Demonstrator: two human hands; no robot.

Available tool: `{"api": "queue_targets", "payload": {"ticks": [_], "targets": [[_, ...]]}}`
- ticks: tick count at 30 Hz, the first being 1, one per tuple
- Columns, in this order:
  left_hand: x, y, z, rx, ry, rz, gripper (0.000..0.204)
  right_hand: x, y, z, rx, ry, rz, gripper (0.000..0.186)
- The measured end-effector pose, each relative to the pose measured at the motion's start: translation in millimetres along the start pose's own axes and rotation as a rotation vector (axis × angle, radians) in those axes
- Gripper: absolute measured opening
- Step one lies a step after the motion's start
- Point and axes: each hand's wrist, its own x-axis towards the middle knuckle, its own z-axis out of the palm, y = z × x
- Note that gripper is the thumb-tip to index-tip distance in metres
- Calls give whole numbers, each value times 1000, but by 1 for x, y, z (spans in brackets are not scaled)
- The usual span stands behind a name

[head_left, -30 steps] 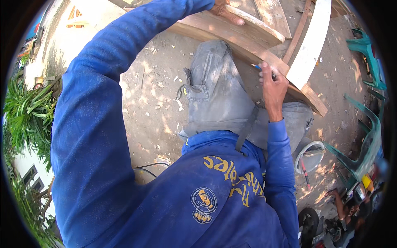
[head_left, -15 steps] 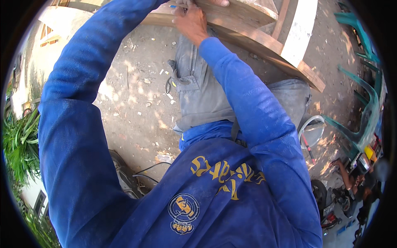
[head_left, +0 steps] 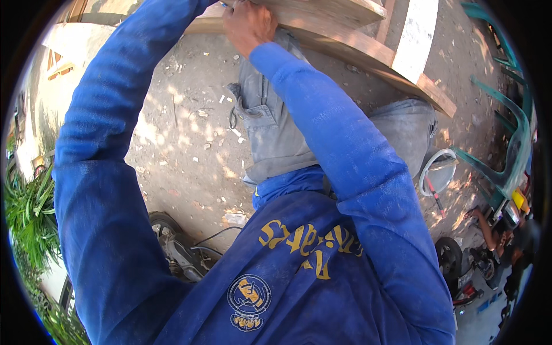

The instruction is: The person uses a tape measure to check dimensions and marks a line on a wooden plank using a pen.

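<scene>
My right hand (head_left: 250,26) is at the top edge, against the near side of a wooden frame (head_left: 356,46). Its fingers are curled closed, and a sliver of something blue shows by the fingertips, too small to name. The left sleeve (head_left: 167,29) runs up out of the picture, so my left hand is cut off from sight. The frame is made of brown beams, with a white-faced board (head_left: 415,43) across its right part. It lies over my grey-trousered legs (head_left: 276,126).
Wood chips litter the dirt floor (head_left: 178,161). To the right are a white bucket (head_left: 440,158), a red-handled tool (head_left: 434,197) and teal plastic chairs (head_left: 520,149). A motorbike (head_left: 184,250) stands behind my left side. Another person's arm (head_left: 487,230) shows at far right; leafy plants (head_left: 29,201) grow at left.
My right hand has moved left and up along the frame. Fingers seen beside it at the top edge have gone out of view. The whole view has shifted slightly.
</scene>
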Motion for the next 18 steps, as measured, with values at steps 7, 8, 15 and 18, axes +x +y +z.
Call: {"api": "queue_targets", "payload": {"ticks": [7,8,15,18], "targets": [[-10,-2,-1,4,8,-4,103,2,-10,10,-105,-147,6,37],[-4,4,-1,4,5,9,102,5,-3,9,-110,-135,17,37],[9,27,-5,23,-15,46,99,11,19,10,7,-1,170,34],[5,21,-1,12,-17,33,98,-2,14,-24,-37,-90,205,34]]}}
